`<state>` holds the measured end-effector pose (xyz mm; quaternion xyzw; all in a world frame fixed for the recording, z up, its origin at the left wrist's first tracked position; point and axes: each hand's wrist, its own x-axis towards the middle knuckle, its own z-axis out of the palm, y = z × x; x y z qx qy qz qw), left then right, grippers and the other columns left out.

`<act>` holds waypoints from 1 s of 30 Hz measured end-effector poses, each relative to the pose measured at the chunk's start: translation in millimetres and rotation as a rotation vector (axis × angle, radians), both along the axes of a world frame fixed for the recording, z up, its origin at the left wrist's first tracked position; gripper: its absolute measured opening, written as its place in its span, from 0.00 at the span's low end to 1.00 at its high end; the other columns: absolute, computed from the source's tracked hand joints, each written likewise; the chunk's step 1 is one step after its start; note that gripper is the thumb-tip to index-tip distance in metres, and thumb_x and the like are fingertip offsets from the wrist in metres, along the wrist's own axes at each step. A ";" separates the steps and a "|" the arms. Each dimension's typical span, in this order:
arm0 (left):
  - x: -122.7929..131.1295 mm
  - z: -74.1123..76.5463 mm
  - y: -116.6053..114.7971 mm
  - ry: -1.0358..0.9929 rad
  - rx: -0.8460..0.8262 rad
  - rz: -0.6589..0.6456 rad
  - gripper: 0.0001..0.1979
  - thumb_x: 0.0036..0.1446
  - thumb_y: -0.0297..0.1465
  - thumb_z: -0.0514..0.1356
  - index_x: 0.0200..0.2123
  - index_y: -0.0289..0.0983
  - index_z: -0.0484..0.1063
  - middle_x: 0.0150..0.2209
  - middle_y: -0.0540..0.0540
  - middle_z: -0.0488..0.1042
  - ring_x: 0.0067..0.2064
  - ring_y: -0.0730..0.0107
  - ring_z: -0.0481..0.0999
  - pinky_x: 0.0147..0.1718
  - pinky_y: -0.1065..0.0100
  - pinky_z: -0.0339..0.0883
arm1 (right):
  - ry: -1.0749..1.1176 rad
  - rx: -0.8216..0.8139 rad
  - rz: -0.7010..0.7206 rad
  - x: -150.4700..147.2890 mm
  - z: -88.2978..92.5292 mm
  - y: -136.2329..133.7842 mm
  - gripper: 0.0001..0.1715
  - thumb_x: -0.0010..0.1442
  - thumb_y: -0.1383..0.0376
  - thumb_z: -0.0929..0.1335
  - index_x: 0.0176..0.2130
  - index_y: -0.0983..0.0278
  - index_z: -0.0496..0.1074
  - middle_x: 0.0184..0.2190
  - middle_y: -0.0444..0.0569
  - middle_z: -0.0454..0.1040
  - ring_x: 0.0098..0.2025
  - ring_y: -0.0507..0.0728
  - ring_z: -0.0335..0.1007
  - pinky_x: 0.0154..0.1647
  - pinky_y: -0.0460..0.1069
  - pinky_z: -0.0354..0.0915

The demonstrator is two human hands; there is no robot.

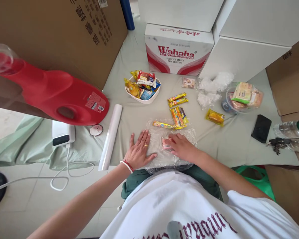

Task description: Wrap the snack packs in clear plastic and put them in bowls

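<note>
A sheet of clear plastic film [155, 161] lies crinkled on the cloth in front of me. My left hand [139, 151] presses flat on its left edge, fingers spread, with a beaded bracelet at the wrist. Over the middle of the sheet, my right hand [183, 146] has its fingers curled onto a small pink snack packet [165, 143], covering its right part. Just beyond, a thin yellow snack stick [163, 124] lies at the film's far edge, touching a cluster of yellow-wrapped sticks [176, 116]. Two more yellow sticks [177, 99] lie farther back.
A white bowl of wrapped snacks [149, 98] stands at the back. To the left are a white film roll [110, 137], a red jug [62, 96] and a white power bank [62, 132]. Rightward lie a yellow packet [215, 117], a clear tub [257, 103] and a black phone [261, 128].
</note>
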<state>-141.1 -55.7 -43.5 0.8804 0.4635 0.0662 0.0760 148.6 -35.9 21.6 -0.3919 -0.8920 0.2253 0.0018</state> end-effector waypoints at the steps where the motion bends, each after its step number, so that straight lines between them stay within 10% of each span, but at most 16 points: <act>1: 0.0 0.3 0.2 0.000 -0.002 -0.002 0.53 0.66 0.58 0.50 0.77 0.32 0.30 0.75 0.28 0.47 0.76 0.41 0.49 0.72 0.36 0.24 | 0.018 -0.045 0.058 4.7 5.0 15.7 0.23 0.66 0.62 0.71 0.59 0.63 0.75 0.58 0.60 0.73 0.56 0.65 0.67 0.60 0.61 0.65; 3: 0.0 1.1 0.6 0.003 -0.003 -0.001 0.53 0.66 0.58 0.51 0.77 0.32 0.29 0.75 0.28 0.47 0.76 0.41 0.50 0.72 0.36 0.25 | 0.079 -0.096 0.102 21.6 16.7 62.5 0.15 0.68 0.59 0.69 0.49 0.63 0.79 0.53 0.57 0.76 0.58 0.64 0.67 0.65 0.60 0.60; 9: -0.2 2.0 1.2 0.020 -0.006 0.014 0.51 0.67 0.55 0.52 0.77 0.32 0.31 0.75 0.29 0.48 0.76 0.43 0.51 0.73 0.37 0.28 | -0.232 0.233 -0.543 75.5 8.7 242.8 0.36 0.66 0.67 0.67 0.68 0.77 0.62 0.64 0.69 0.67 0.66 0.72 0.57 0.68 0.61 0.51; 14: 0.6 0.7 2.0 0.032 0.004 0.015 0.53 0.66 0.58 0.51 0.77 0.31 0.30 0.75 0.27 0.48 0.76 0.43 0.51 0.73 0.37 0.27 | -0.287 0.283 -0.655 72.7 -20.6 297.0 0.25 0.72 0.68 0.60 0.62 0.79 0.66 0.62 0.70 0.68 0.65 0.68 0.59 0.67 0.61 0.49; 21: 2.0 2.1 0.9 0.011 -0.033 0.023 0.56 0.64 0.60 0.51 0.76 0.30 0.29 0.76 0.25 0.45 0.77 0.41 0.47 0.72 0.36 0.26 | 0.176 0.351 -0.670 62.1 29.4 235.9 0.25 0.77 0.60 0.56 0.63 0.71 0.66 0.56 0.59 0.75 0.54 0.59 0.70 0.55 0.53 0.63; 26: 1.3 2.7 1.0 0.010 -0.043 0.026 0.54 0.65 0.60 0.51 0.77 0.31 0.29 0.76 0.26 0.45 0.77 0.41 0.46 0.72 0.36 0.25 | 0.322 -0.421 -0.103 57.5 57.9 126.0 0.30 0.69 0.47 0.66 0.60 0.63 0.73 0.47 0.49 0.80 0.45 0.57 0.75 0.46 0.50 0.68; 30: 2.0 1.9 1.2 0.009 -0.040 0.024 0.53 0.65 0.59 0.50 0.77 0.30 0.31 0.76 0.27 0.45 0.77 0.42 0.47 0.72 0.36 0.26 | 0.211 -0.592 0.089 21.1 43.3 75.0 0.22 0.69 0.54 0.67 0.56 0.63 0.77 0.43 0.47 0.81 0.41 0.55 0.76 0.43 0.46 0.66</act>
